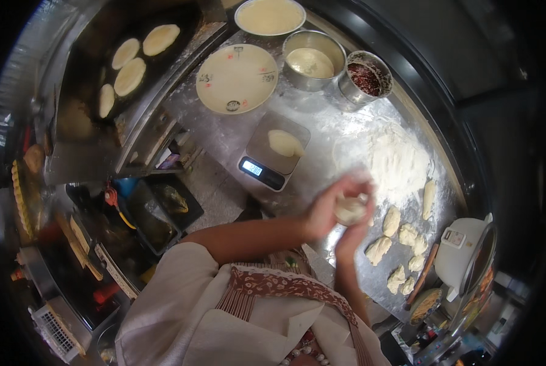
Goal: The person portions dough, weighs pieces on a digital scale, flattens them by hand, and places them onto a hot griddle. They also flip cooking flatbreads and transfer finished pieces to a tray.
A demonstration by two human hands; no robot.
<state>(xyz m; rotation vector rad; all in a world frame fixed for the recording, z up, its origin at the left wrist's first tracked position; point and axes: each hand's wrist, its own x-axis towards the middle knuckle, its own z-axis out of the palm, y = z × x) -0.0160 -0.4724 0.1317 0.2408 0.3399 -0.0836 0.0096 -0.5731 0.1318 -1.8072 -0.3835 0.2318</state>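
A round piece of dough (349, 210) lies between my cupped hands over the metal worktop. My left hand (323, 208) is against its left side, and my right hand (358, 228) is around its right and lower side; the fingers are blurred. Left of and beyond them stands a digital kitchen scale (273, 171) with a flattened oval dough piece (284, 143) on its plate and a lit display. Several dough lumps (378, 250) rest on the worktop right of my hands. A spread of white flour (398, 160) covers the surface beyond them.
Across the back stand a large plate (237, 80), a pale-filled dish (270, 17), a metal bowl (314, 59) and a metal container with dark red contents (365, 78). Flat dough rounds (130, 77) lie on a dark griddle at left. At right are a wooden rolling pin (422, 277) and a white cooker (458, 256).
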